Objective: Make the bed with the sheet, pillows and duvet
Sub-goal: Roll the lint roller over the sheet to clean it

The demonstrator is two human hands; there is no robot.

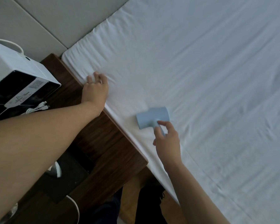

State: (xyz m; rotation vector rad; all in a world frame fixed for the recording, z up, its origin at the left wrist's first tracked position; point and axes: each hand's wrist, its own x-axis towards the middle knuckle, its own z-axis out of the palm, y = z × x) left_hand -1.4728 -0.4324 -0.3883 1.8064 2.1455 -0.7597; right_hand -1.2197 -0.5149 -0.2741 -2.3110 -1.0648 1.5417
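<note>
Left hand [95,89] spread flat, pinning sheet [200,94] near the edge. Right hand [166,139] loosely pinching brush [153,117] handle. Better to grip firmly, sweep creases outward.

Single head-worn view, tilted, looking steeply down, close over the bed [200,78] edge beside a nightstand [107,143]

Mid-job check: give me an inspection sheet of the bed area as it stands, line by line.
Surface: white sheet spread over the mattress, lightly creased.
Job's things: no pillows or duvet in view.
Clutter: blue T-shaped brush lying on the sheet near the edge.
Hands: left hand pressing the sheet at the edge; right hand, grip on the brush handle.
Cables: white cables on the wooden bedside unit.
Surroundings: white box, padded headboard.
</note>
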